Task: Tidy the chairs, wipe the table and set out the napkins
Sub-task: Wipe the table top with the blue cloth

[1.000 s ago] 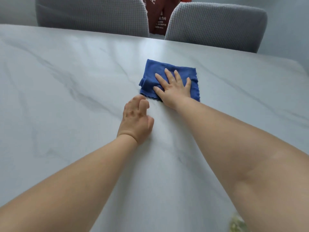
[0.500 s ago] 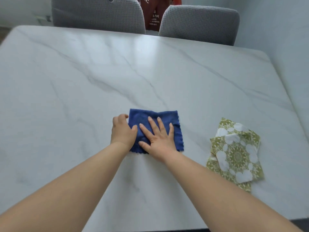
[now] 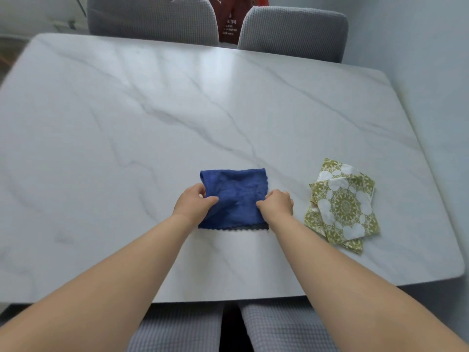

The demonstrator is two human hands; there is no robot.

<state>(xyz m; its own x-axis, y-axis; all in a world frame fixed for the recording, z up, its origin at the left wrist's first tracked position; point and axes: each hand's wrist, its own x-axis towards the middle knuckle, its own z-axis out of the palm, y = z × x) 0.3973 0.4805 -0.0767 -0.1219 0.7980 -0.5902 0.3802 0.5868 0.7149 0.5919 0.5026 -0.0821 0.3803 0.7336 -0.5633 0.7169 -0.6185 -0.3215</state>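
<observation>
Cloth [image 3: 234, 196]: blue, lying flat on the table [image 3: 152, 123], in the near half and slightly toward 3 o'clock of centre. It is close to square. The slightly longer axis runs 9 to 3 o'clock, parallel with the table's near edge. The scalloped hem faces 6 o'clock and the smoother edge faces 12 o'clock. The corner at roughly 10 o'clock looks a little rolled.

Left hand [image 3: 193, 203]: at the cloth's 9 o'clock edge, fingers curled, thumb laid over the top of the fabric, gripping that edge.

Right hand [image 3: 276, 204]: at the cloth's 3 o'clock edge, fingers curled tight, pinching that edge. Whether its fingertips pass beneath the fabric cannot be told.

The cloth lies between the two hands, one at each side edge. Both forearms reach in from 6 o'clock.

Napkins [image 3: 345, 204]: a fanned stack, green and white pattern, flat on the table at 3 o'clock of the right hand. They are near that hand but apart from it, clear of the cloth, and close to the table's 3 o'clock edge.

Chairs: two grey ones at 12 o'clock, backs against the far edge, the left [image 3: 152, 19] and the right [image 3: 291, 31]. Two more are tucked under the near edge at 6 o'clock, the left [image 3: 177, 329] and the right [image 3: 279, 326].
</observation>
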